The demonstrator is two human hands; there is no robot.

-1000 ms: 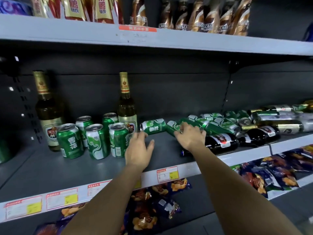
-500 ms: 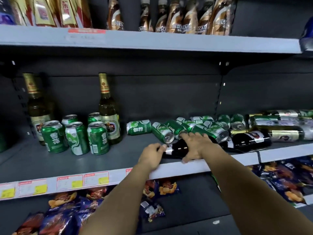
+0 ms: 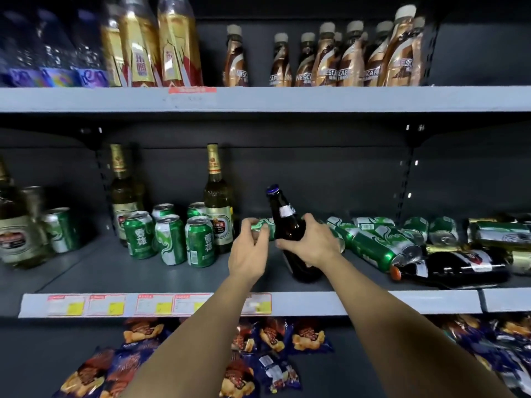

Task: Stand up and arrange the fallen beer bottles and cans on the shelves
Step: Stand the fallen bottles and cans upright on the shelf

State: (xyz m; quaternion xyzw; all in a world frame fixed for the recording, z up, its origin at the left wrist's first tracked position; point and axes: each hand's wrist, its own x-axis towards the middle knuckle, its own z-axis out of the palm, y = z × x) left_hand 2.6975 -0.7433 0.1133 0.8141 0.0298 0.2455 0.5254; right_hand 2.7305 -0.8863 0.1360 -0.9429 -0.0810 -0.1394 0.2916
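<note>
My right hand [image 3: 311,242] grips a dark brown beer bottle [image 3: 285,222] around its body; the bottle stands nearly upright on the grey middle shelf [image 3: 115,268], leaning slightly left. My left hand [image 3: 249,248] hovers just left of the bottle with fingers loosely curled and holds nothing. Behind it lies a green can [image 3: 263,225] on its side. To the right, several fallen green cans [image 3: 373,242] and a fallen dark bottle [image 3: 459,267] lie in a heap. On the left, green cans [image 3: 169,239] and tall gold-necked bottles [image 3: 217,205] stand upright.
The upper shelf [image 3: 287,99] holds coffee bottles [image 3: 344,58] and tall drink bottles [image 3: 161,44]. Snack bags [image 3: 258,340] lie on the shelf below. More fallen bottles [image 3: 500,232] lie at the far right. Price tags [image 3: 155,304] run along the shelf's front edge.
My right hand has lifted the dark bottle from lying on its side to nearly upright. My left hand has moved up beside it. The camera view has shifted upward.
</note>
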